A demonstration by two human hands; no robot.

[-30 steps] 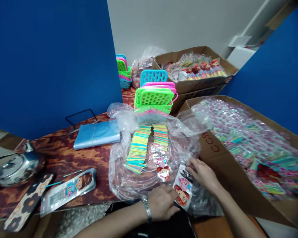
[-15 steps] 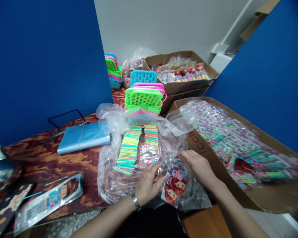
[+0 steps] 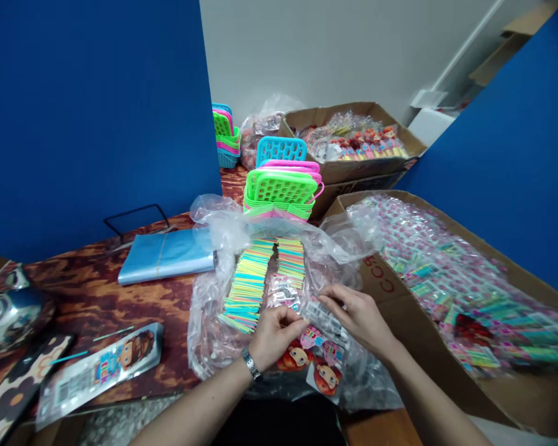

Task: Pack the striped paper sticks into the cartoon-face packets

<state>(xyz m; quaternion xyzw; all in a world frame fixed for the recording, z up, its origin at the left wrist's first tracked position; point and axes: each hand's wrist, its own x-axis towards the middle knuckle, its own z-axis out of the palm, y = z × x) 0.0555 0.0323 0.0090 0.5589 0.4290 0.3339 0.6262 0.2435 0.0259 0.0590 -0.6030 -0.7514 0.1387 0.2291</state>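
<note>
My left hand (image 3: 275, 337), with a metal watch at the wrist, is closed in a pinch at the left edge of a clear printed plastic bag (image 3: 326, 321). My right hand (image 3: 360, 317) pinches the same bag near its barcode end. Below my fingers lie more printed bags (image 3: 326, 376) with red-haired cartoon figures, partly overlapping. Just beyond my left hand, a large pile of thin coloured sticks (image 3: 247, 282) and a smaller stick pile (image 3: 291, 257) rest on a big clear plastic sheet (image 3: 202, 337). Another printed bag (image 3: 281, 290) lies between the piles.
Stacked plastic baskets (image 3: 281, 189) stand behind the sheet. A carton of filled packets (image 3: 385, 303) is at right, another carton (image 3: 353, 170) behind. Left are a blue plastic bundle (image 3: 167, 254), a printed packet (image 3: 102, 375), a flowered case (image 3: 16, 393) and a shiny kettle (image 3: 13, 316).
The printed bag is now tilted up between my hands, its barcode end nearer me. My fingers have drawn into pinches, and more figures show below. The view has shifted slightly left.
</note>
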